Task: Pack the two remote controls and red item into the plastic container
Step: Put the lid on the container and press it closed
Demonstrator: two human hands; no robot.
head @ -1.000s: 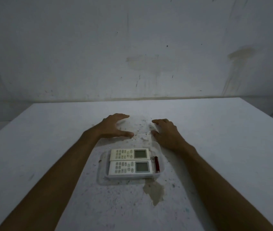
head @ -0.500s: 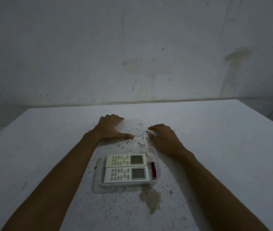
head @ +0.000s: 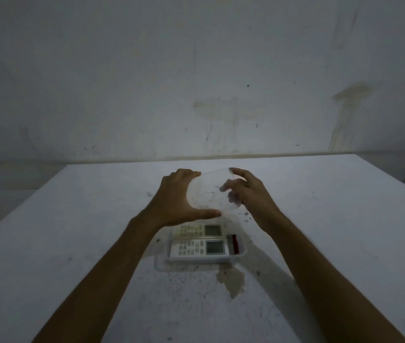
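While I held the clear lid (head: 207, 191) tilted in the air beyond the plastic container (head: 239, 254), my left hand (head: 176, 201) gripped its left edge, fingers curled over the far rim and thumb stretched along the near one, and my right hand (head: 248, 194) pinched its right edge between spread fingers and thumb. The two remote controls (head: 197, 240) lay side by side in the container on the worktop (head: 60, 243), screens to the right, with the red item (head: 235, 242) tucked just beside their right ends. To my mind only the closing was left, and that was where it could go wrong: the lid was nearly invisible in the dim light, so I might have set it down skewed and missed the rim, or a remote sitting high might have kept it from seating and pushed a corner up. I could see button rows and grey screens, but no brand, label or lettering was readable.
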